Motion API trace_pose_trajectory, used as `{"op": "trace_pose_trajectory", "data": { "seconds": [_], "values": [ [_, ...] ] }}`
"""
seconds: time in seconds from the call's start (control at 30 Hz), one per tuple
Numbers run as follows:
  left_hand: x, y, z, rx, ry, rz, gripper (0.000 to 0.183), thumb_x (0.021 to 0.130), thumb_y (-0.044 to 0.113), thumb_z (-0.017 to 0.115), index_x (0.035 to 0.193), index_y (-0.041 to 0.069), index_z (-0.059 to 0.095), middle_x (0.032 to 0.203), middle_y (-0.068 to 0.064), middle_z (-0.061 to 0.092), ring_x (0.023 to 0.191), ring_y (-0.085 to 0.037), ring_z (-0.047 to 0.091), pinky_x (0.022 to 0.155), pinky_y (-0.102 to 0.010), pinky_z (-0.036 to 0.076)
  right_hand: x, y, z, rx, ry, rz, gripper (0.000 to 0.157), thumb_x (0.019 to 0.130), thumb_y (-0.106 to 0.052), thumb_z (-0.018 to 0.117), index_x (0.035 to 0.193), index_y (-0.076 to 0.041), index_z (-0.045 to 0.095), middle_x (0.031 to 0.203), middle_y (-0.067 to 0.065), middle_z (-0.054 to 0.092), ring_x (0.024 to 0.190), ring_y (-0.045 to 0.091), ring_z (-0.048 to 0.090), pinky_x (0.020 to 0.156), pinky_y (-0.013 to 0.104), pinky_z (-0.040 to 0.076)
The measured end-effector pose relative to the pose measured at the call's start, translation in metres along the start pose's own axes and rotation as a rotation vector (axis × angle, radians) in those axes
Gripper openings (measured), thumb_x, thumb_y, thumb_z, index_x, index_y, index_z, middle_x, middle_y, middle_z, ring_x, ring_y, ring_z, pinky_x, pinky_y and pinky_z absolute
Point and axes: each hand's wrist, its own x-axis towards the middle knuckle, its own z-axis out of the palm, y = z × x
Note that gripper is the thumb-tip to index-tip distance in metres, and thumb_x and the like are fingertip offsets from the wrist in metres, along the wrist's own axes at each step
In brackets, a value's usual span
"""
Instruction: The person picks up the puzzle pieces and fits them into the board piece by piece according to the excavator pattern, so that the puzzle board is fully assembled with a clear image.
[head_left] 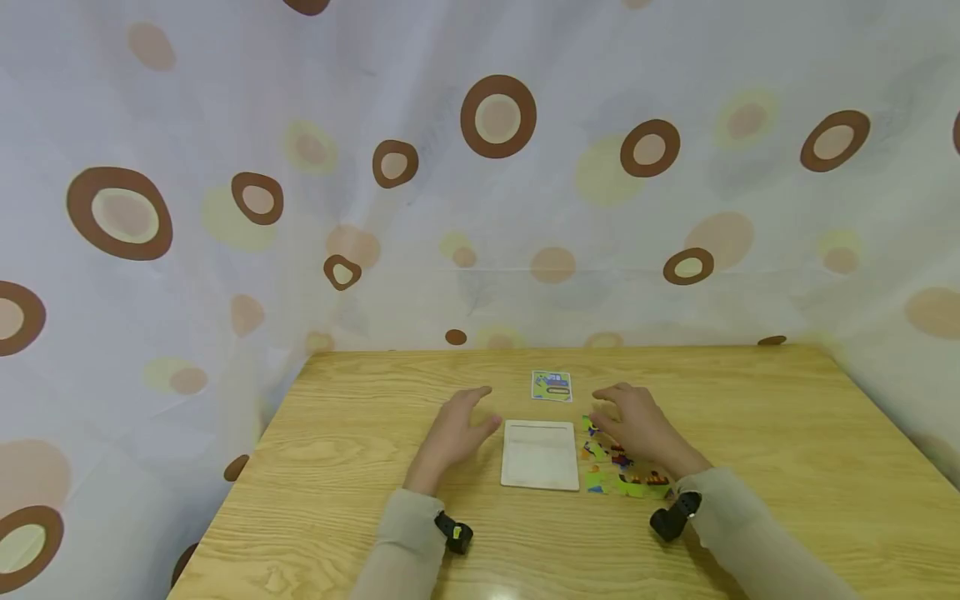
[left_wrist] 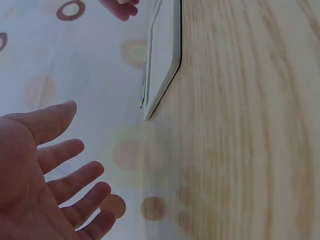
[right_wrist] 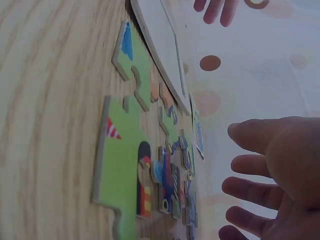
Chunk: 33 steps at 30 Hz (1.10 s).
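Observation:
A white square puzzle tray (head_left: 540, 455) lies on the wooden table between both hands. My left hand (head_left: 454, 432) hovers at its left side, fingers spread and holding nothing. On the other side, my right hand (head_left: 636, 423) is held above several loose jigsaw pieces (head_left: 632, 486), its fingers apart and nothing in them. Those pieces are green with red, blue and orange print; the right wrist view shows a large green piece (right_wrist: 120, 160) close up. Behind the tray lies a small picture card (head_left: 551, 386) with a blue vehicle on green.
The wooden table (head_left: 337, 467) reaches back to a pale curtain (head_left: 420, 225) with brown and yellow circles, which also hangs at the left and right. Each wrist carries a small black camera, the left wrist camera (head_left: 456, 533) and the right wrist camera (head_left: 672, 518).

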Motion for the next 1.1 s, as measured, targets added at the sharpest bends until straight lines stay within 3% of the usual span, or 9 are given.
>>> {"op": "trace_pose_trajectory", "data": {
  "seconds": [0.23,0.5,0.9,1.1],
  "values": [
    [0.006,-0.004,0.003,-0.124,-0.089,-0.033,0.047,0.1,0.022,0.061,0.143,0.005,0.051,0.135,-0.018,0.053,0.123,-0.037,0.05,0.098,-0.051,0.044,0.007,0.003,-0.001,-0.052,-0.037,-0.022,0.035,0.096,-0.013,0.065,0.126,0.004,0.063,0.117,0.023,0.059,0.112,0.049,0.049,0.091,0.063,0.042],
    [0.012,-0.009,0.01,-0.183,-0.145,-0.081,0.042,0.098,0.016,0.063,0.139,0.005,0.055,0.13,-0.015,0.056,0.116,-0.031,0.054,0.095,-0.047,0.046,0.01,0.01,0.002,-0.059,-0.115,0.013,0.034,0.093,-0.014,0.068,0.124,0.0,0.066,0.11,0.015,0.059,0.104,0.041,0.051,0.083,0.055,0.048],
    [0.013,-0.012,0.012,-0.202,-0.212,-0.101,0.047,0.092,0.012,0.072,0.136,0.005,0.058,0.134,-0.011,0.057,0.125,-0.03,0.05,0.106,-0.045,0.039,0.013,0.013,0.002,-0.044,-0.162,0.091,0.027,0.089,-0.017,0.075,0.114,-0.006,0.071,0.109,0.01,0.059,0.104,0.035,0.052,0.083,0.058,0.046],
    [0.015,-0.014,0.014,-0.153,-0.244,-0.059,0.049,0.087,0.011,0.077,0.133,0.005,0.062,0.137,-0.011,0.055,0.133,-0.033,0.043,0.108,-0.048,0.036,0.014,0.015,0.003,-0.047,-0.16,0.077,0.023,0.088,-0.015,0.075,0.109,-0.007,0.072,0.105,0.007,0.06,0.101,0.033,0.054,0.083,0.056,0.048]
  ]
}}
